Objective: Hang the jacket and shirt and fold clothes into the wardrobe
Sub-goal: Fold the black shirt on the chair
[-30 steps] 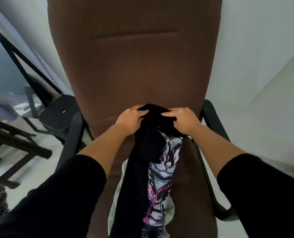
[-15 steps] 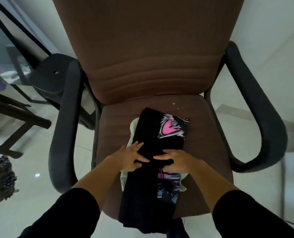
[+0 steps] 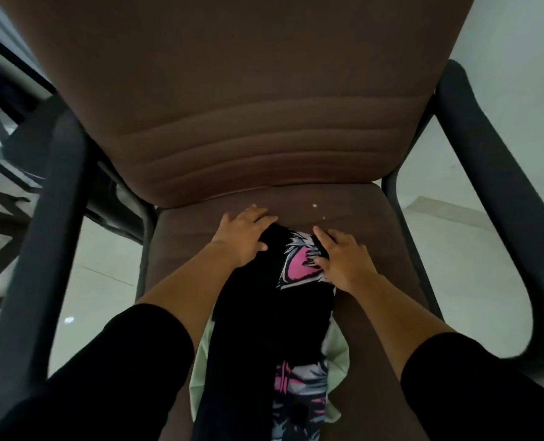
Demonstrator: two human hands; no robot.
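A black garment with a pink, white and grey print (image 3: 273, 300) lies lengthwise on the brown chair seat (image 3: 378, 256), over a pale green cloth (image 3: 339, 351) that shows at its sides. My left hand (image 3: 242, 237) lies flat with spread fingers on the garment's far left corner. On the printed far right part, my right hand (image 3: 340, 259) presses with straight fingers. The garment's near end hangs over the seat's front edge.
The chair has a tall brown backrest (image 3: 232, 90) and dark grey armrests on the left (image 3: 41, 249) and the right (image 3: 499, 198). Dark furniture legs (image 3: 0, 218) stand on the pale tiled floor (image 3: 102, 291) to the left. A white wall is behind.
Both hands have slid from the garment's middle to its far end near the backrest. A second ago they held it bunched up above the seat; now it lies flat.
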